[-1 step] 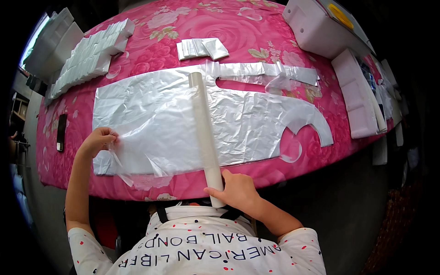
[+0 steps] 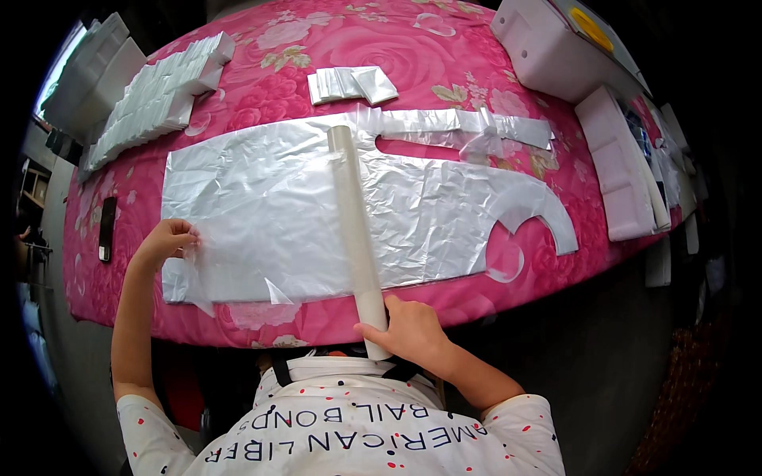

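Note:
Across the table lies a stack of thin silvery-white plastic aprons [image 2: 432, 206], with a curved neck end at the right. My left hand [image 2: 167, 242] is closed in a pinch on the near-left edge of the loose top apron, whose corner hangs in a thin fold below the fingers. A pale, beige-white tube [image 2: 355, 230] rests crosswise on the stack, its near end jutting past the table edge. Around that near end my right hand [image 2: 409, 329] is closed, thumb on the left side. The stack's surface under the tube is hidden.
Beyond the aprons sits a small group of folded plastic packets [image 2: 353, 84]. Rows of folded white packets [image 2: 159, 107] stand at the far left, near a dark phone [image 2: 106, 230]. White foam boxes [image 2: 548, 47] line the right side. A pink floral cloth [image 2: 317, 44] covers the table.
The top apron, raised and rippled before, now lies flatter against the stack. My left hand has shifted very slightly left, still pinching its edge. The tube and right hand look almost unmoved.

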Demonstrator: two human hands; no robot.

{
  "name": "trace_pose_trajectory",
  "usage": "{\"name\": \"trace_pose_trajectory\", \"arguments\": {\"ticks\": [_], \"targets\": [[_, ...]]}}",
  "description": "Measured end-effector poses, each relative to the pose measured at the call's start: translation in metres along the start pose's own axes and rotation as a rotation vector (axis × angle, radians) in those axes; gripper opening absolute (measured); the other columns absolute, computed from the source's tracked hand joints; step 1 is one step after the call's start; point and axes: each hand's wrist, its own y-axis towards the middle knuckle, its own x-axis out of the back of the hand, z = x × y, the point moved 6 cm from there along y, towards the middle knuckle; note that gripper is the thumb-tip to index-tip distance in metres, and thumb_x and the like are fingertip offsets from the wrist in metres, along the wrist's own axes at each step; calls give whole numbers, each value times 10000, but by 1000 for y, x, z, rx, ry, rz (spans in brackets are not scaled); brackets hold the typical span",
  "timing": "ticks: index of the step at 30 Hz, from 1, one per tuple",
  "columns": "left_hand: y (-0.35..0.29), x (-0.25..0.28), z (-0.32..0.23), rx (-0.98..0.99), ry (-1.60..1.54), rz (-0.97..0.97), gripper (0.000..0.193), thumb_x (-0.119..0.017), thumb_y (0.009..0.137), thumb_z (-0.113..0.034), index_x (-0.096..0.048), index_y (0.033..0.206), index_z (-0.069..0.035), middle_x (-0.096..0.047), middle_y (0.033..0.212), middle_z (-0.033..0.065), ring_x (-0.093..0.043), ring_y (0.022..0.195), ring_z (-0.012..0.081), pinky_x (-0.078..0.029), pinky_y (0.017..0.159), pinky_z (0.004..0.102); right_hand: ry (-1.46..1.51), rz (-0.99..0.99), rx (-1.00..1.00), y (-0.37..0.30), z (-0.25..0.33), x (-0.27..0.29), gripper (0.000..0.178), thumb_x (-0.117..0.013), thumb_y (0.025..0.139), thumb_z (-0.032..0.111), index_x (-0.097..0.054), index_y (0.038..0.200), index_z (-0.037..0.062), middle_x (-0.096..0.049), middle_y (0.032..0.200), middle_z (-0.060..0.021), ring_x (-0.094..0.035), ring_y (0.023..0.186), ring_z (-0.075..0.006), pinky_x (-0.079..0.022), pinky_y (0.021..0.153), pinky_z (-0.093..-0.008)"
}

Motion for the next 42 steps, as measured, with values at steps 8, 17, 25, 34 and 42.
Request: {"name": "trace_pose_trajectory", "arguments": {"ticks": [8,17,25,34,42], "targets": [[-58,-74,-115,-857,582,-558,254,-527,724,78,-579,955,-13,-599,1092,128,-554,1004,318,-452,849,386,167,-40,-59,0,-6,-1,526,-633,737,459,-593,841,-55,-623,708,-215,-629,666,-364,-503,621,-436],[-20,-247,-130,-1005,435,-219,542,-453,843,-133,-318,1336,49,-296,1414,204,-269,1319,340,-215,1090,405,121,72,-48,-6,-12,5,469,-656,760,415,-618,875,-37,-631,708,-191,-628,639,-329,-493,601,-387],[-21,-255,-124,-981,719,-292,586,-362,846,-200,-281,1343,98,-250,1431,236,-210,1352,340,-138,1114,424,365,-198,61,78,-6,54,511,-591,836,441,-623,840,-69,-637,709,-177,-629,639,-259,-490,610,-327],[-19,-259,-126,-994,741,-260,565,-369,837,-184,-315,1320,105,-267,1409,268,-199,1350,366,-125,1115,442,1554,-204,71,248,-14,79,393,-507,913,397,-540,1073,39,-610,988,-72,-580,799,-154,-472,665,-294],[-22,-255,-123,-962,741,-291,593,-368,833,-194,-289,1340,103,-252,1431,238,-202,1357,334,-123,1120,416,1937,-574,332,248,-128,187,295,-410,954,240,-503,1136,27,-594,1089,-87,-584,950,-224,-476,864,-376]]}}
